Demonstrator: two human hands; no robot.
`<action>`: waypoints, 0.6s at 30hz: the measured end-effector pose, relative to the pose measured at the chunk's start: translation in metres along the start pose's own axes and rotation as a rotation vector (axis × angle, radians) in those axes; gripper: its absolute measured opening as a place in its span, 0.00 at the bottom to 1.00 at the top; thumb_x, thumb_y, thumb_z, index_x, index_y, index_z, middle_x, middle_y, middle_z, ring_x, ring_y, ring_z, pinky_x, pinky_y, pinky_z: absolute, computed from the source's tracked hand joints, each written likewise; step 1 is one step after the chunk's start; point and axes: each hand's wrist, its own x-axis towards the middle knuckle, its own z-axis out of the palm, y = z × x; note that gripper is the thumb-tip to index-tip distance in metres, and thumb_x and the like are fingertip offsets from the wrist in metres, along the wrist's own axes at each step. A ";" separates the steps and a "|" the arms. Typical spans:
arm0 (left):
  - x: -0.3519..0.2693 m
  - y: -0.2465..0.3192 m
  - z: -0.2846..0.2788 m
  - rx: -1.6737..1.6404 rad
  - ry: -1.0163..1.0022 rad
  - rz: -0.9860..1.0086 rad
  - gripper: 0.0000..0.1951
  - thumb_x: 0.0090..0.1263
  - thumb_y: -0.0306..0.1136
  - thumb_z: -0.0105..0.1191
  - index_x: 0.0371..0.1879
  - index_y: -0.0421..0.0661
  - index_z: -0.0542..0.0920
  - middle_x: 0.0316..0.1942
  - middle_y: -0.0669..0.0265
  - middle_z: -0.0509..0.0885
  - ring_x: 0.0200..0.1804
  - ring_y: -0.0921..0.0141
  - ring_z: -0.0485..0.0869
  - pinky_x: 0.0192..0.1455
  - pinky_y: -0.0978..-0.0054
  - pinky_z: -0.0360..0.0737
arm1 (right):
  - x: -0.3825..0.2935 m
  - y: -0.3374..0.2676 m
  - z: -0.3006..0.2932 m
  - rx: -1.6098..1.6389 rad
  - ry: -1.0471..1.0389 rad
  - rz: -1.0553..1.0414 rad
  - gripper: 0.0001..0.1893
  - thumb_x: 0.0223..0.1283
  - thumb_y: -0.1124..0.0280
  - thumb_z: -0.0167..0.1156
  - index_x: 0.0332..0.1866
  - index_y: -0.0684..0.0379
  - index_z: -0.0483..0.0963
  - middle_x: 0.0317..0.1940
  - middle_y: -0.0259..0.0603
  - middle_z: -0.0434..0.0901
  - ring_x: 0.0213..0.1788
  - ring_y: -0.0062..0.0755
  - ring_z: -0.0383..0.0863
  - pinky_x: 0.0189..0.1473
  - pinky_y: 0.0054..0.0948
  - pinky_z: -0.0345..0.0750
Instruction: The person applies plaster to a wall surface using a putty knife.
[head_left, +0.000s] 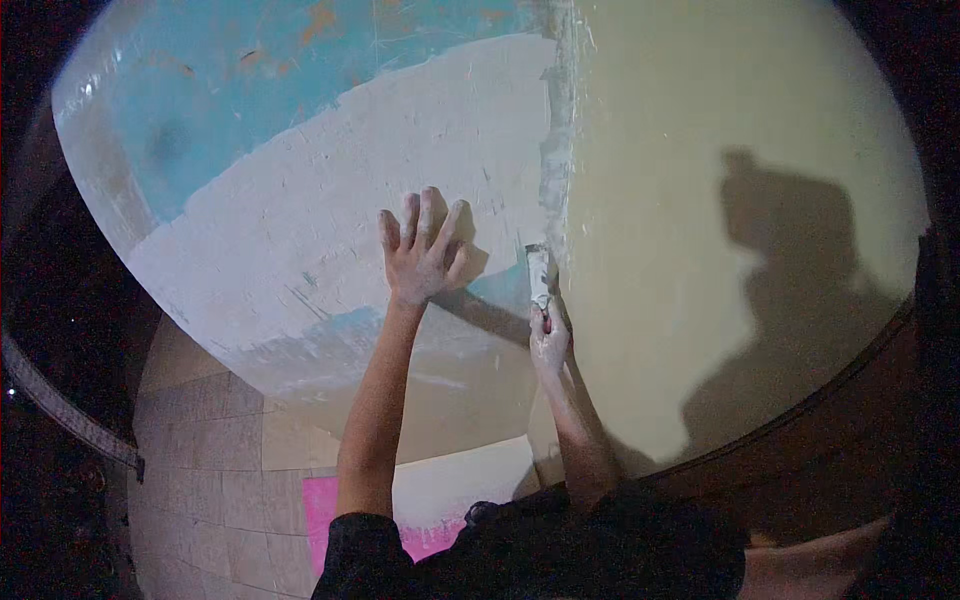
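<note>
Fingers spread, my left hand (420, 259) lies against the white filler layer (337, 180) on a wall with old turquoise paint (195, 127). It holds nothing. To its right, my right hand (551, 341) grips the handle of a putty knife (538, 274). The knife's white-smeared blade points up the wall, at the scraped grey strip (556, 150) along the inside corner. Most of the handle is hidden by my fingers. Both hands are dusted white. Below my left hand, a brownish, smeared band (450, 360) of wall shows without thick filler.
A pale yellow wall (660, 285) meets the filled wall at the corner and carries my shadow. Tiled floor (217, 435) lies at the lower left. A white and pink panel or surface (450, 480) shows low between my arms. Darkness hides the outer edges.
</note>
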 end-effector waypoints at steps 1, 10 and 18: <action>-0.003 0.001 0.000 -0.004 -0.006 -0.001 0.31 0.61 0.53 0.51 0.66 0.63 0.69 0.72 0.55 0.58 0.74 0.55 0.53 0.73 0.43 0.39 | 0.000 -0.003 -0.003 0.029 -0.052 -0.002 0.19 0.65 0.61 0.57 0.54 0.64 0.73 0.30 0.54 0.80 0.29 0.35 0.79 0.33 0.31 0.75; -0.003 0.003 0.000 0.017 0.009 -0.042 0.32 0.60 0.53 0.50 0.67 0.67 0.67 0.72 0.60 0.59 0.74 0.59 0.54 0.73 0.43 0.43 | 0.002 -0.016 -0.006 0.106 -0.082 0.125 0.18 0.67 0.63 0.56 0.53 0.66 0.73 0.39 0.55 0.80 0.36 0.39 0.81 0.40 0.31 0.77; 0.004 -0.005 0.010 0.008 0.013 -0.015 0.32 0.59 0.52 0.51 0.66 0.63 0.69 0.71 0.54 0.60 0.73 0.55 0.55 0.73 0.42 0.39 | 0.019 -0.023 -0.003 -0.201 -0.207 0.248 0.17 0.67 0.64 0.55 0.55 0.64 0.72 0.36 0.51 0.80 0.31 0.32 0.79 0.36 0.29 0.76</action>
